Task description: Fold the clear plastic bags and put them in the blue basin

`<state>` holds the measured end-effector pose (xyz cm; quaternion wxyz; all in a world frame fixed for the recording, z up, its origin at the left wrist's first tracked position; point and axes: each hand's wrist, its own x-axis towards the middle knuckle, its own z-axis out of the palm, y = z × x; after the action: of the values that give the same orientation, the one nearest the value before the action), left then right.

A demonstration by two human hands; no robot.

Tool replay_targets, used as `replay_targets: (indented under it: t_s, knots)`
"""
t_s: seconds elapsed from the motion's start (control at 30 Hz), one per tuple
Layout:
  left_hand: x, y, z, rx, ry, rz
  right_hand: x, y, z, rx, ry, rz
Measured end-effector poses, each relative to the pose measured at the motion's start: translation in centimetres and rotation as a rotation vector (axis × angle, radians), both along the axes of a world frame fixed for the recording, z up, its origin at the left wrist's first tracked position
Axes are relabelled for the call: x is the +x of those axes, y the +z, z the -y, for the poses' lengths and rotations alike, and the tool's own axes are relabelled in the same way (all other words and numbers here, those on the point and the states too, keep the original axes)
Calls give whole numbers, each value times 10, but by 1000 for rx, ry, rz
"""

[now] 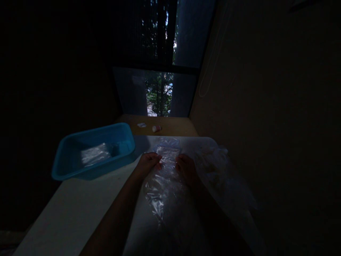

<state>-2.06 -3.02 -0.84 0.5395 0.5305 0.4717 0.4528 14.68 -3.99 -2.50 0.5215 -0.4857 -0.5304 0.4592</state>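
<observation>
- Left hand (148, 163) and right hand (186, 169), apart, each pinch a side of the clear plastic (169, 153), over the worktop (80, 206).
- Blue basin (106, 168) at its nine o'clock, silvery packet (95, 154) inside.
- Crumpled plastic (217, 169) at three o'clock.

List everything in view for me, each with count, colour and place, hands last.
table: one, white, below the hands
tub: one, blue, on the table's left side
packet: at least one, clear and shiny, inside the tub
clear plastic: count unclear, see-through, between the hands and toward the wearer
plastic heap: count unclear, pale, table's right side
ledge: one, yellowish, beyond the table
small container: one, white and reddish, lying on the ledge
scrap: one, whitish, left of the container
window: one, dark-framed, behind the ledge
cord: one, pale, right of the window
left hand, right hand: two, bare, shadowed, fingers gripping the clear plastic
</observation>
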Motion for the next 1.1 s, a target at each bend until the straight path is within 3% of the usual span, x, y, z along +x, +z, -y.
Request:
replay_targets:
  t_s: [1.1]
  knots:
    - [0, -2, -2, 4, 6, 39, -1, 4, 2, -5, -21, -26]
